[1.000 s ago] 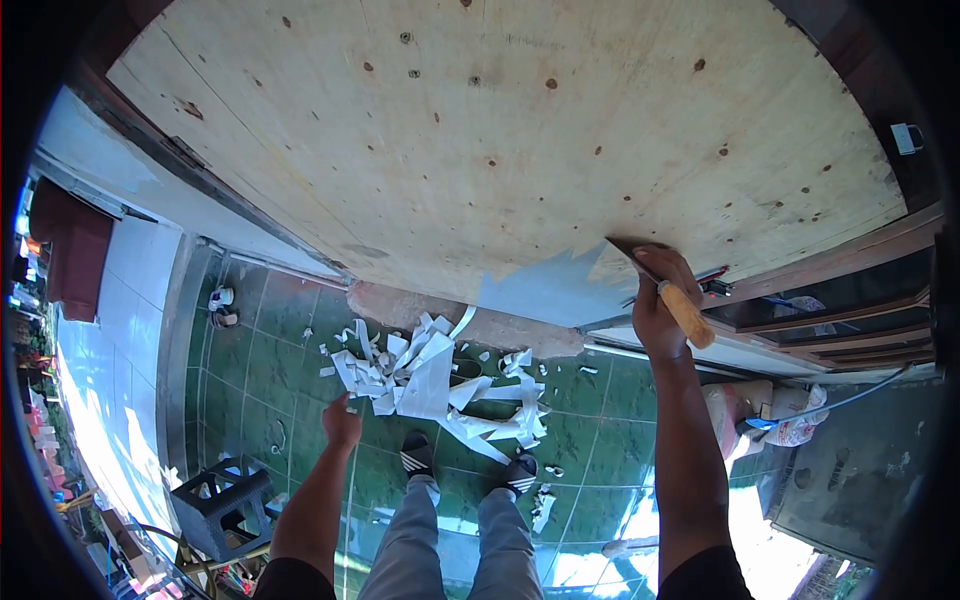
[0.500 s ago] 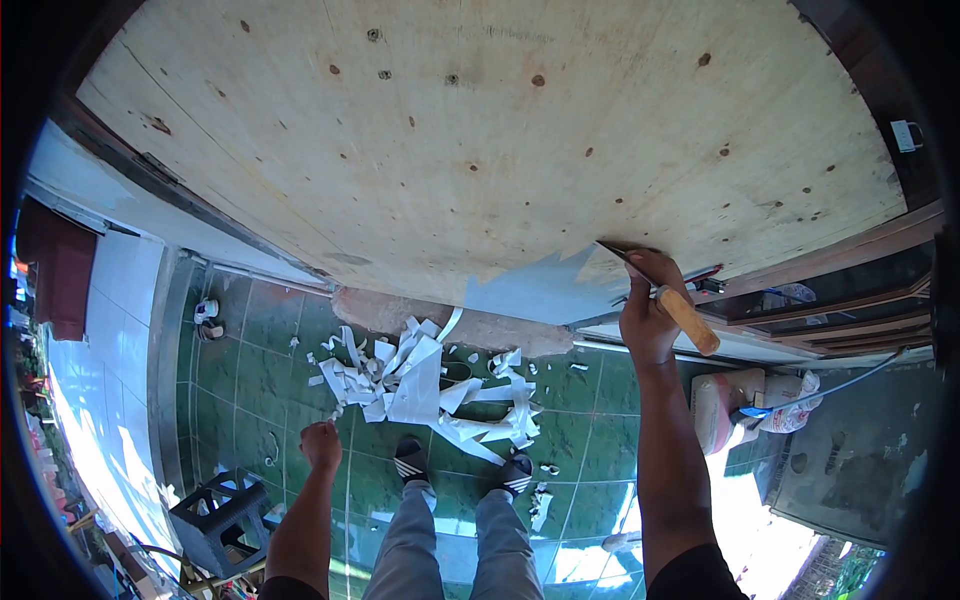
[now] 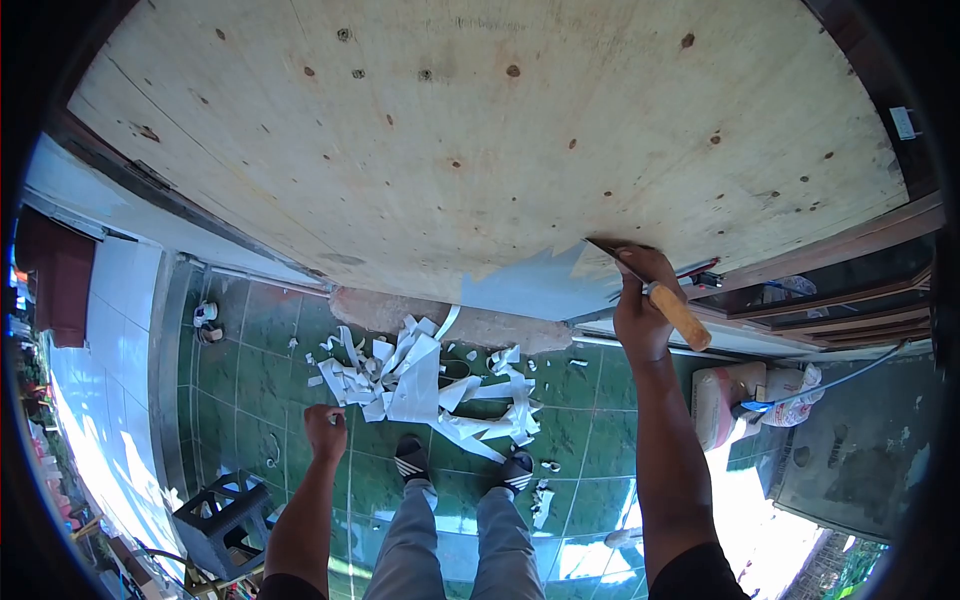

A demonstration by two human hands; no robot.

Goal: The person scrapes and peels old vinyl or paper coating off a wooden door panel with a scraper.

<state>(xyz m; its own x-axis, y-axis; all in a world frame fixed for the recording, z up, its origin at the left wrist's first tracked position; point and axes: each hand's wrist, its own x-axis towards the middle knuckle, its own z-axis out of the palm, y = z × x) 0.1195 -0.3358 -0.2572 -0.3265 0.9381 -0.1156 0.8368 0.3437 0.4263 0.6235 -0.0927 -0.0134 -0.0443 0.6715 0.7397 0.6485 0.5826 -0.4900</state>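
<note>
My right hand is closed around a knife with a wooden handle. Its thin blade lies against a plywood panel, beside the jagged upper edge of a patch of light-blue covering. The bare wood around the patch shows several dark knots. Low on the left, over the green floor, my left hand is closed with its fingers curled. What those fingers hold, if anything, is too small to make out. Peeled white strips lie heaped beyond that hand.
My sandalled feet stand on green tiles close to the strips. A dark plastic stool is at lower left. Sacks stand at right, below a wooden-framed glass panel. Shoes lie by the left wall.
My right hand and the knife have shifted slightly left along the panel's lower part. My left hand has turned and come slightly up. The view has tilted a little.
</note>
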